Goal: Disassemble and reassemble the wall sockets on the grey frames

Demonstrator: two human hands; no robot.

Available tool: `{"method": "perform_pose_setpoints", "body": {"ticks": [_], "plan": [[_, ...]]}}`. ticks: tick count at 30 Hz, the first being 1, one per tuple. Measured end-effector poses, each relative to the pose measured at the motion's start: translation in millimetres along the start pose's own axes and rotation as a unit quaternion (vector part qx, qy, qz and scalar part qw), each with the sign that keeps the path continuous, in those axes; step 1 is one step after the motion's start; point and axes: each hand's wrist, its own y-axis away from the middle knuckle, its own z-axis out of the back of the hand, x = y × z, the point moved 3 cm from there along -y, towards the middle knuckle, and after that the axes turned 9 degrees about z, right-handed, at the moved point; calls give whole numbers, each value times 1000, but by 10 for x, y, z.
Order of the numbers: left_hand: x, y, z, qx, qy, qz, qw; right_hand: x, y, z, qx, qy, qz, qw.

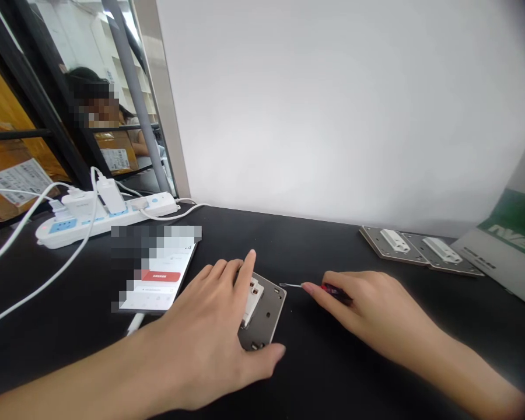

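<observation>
Left hand [196,332] lies spread, fingers pressed over a grey wall socket panel [269,315] that sits flat on the black counter [332,373], just beside a smartphone [157,286]. Right hand [359,303] pinches a red-handled precision screwdriver [330,290], its shaft tip near the panel's edge, not touching. Two further socket panels [420,251] lie toward the counter's far side; a power strip [105,219] lies far left.

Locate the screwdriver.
In the head view, the red-handled screwdriver sits in the right hand, its tip pointing left, just beside the grey socket plate under the left hand.
</observation>
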Motion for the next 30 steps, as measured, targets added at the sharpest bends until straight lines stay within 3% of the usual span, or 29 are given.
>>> {"method": "perform_pose_setpoints", "body": {"ticks": [7, 15, 23, 30], "plan": [[52, 22, 68, 71, 54, -74, 993, 37, 19, -15, 23, -20, -2, 1000], [21, -92, -135, 89, 75, -55, 992, 165, -4, 14, 56, -12, 36, 998], [-24, -103, -80, 82, 73, -95, 989, 150, -97, 117, 112, 12, 46, 993], [-33, -102, -94, 60, 56, -118, 990, 162, -232, 241, 105, 43, 90, 989]]}}
